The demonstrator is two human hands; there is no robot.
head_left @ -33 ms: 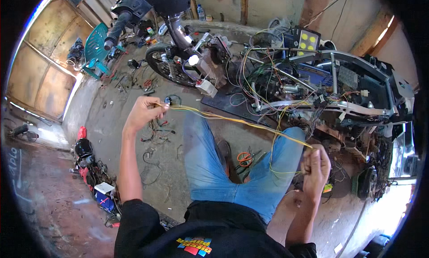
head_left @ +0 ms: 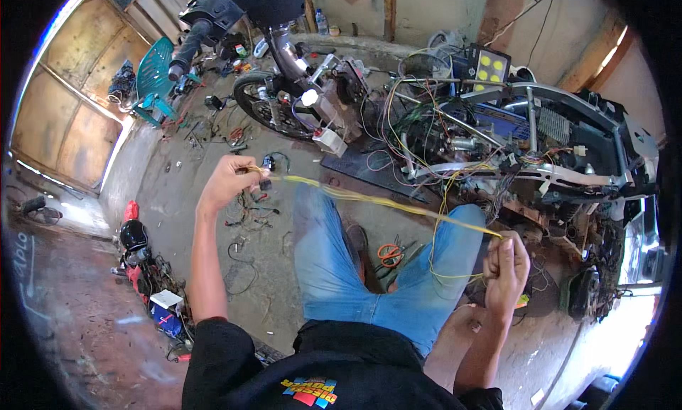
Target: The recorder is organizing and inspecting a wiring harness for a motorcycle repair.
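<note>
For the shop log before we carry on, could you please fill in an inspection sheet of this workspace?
Surface: bare concrete floor, dusty, littered.
Job's things: yellow wires stretched taut between both hands, above the knees.
Clutter: orange-handled scissors on the floor between the legs; loose wire scraps; black helmet; teal plastic chair.
Hands: left hand pinches one end; right hand grips the other.
Cables: tangled wiring harness hanging off the stripped motorcycle frame.
Surroundings: wooden doors, front wheel.

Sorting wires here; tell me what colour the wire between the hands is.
Yellow wire, head view.
</note>
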